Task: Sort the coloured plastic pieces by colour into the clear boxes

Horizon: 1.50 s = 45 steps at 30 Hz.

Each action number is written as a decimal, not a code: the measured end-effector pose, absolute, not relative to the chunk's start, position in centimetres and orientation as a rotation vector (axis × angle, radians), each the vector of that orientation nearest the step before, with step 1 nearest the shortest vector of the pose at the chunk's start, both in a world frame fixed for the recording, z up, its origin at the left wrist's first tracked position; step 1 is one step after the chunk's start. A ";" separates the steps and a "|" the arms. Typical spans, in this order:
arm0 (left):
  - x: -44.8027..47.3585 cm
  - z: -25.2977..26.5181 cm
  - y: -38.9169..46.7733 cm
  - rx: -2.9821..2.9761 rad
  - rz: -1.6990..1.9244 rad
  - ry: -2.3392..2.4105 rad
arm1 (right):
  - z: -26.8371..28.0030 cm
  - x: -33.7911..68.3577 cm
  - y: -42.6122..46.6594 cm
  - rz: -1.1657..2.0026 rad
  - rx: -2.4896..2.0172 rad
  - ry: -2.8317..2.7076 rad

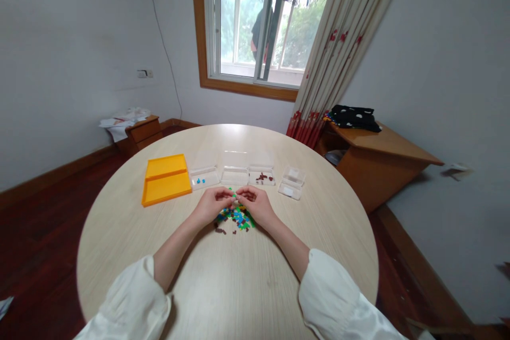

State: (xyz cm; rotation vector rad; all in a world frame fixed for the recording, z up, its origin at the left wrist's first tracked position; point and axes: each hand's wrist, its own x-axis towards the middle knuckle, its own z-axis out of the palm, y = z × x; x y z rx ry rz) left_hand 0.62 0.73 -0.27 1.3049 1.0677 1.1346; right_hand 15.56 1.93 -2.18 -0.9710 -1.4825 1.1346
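My left hand and my right hand meet over a pile of small plastic building bricks in blue, green, brown and yellow. Between their fingertips is a tiny green brick, pinched from both sides. Fingers hide part of it and the back of the pile. A few brown bricks lie loose at the pile's near edge. Beyond my hands stand clear plastic boxes with raised lids: the left box holds a couple of blue bricks, the right box several brown ones, and the middle box shows none.
A yellow two-part tray sits at the left of the round table. Right of the row, a smaller clear box stands with its lid raised. A wooden desk with folded black cloth is beyond the table's right side.
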 end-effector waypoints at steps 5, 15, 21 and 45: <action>-0.3 -0.5 1.5 1.109 1.344 1.182 | -2.2 16.0 1.9 0.855 -1.145 -1.658; -0.9 -0.6 2.3 0.702 1.518 1.171 | -2.0 16.1 1.1 0.360 -1.152 -2.225; -0.9 -0.7 2.2 0.715 1.486 1.175 | -1.5 16.0 0.8 0.312 -1.174 -2.354; -0.8 -0.6 1.9 0.786 1.432 1.169 | -2.2 16.7 2.4 0.310 -1.345 -2.206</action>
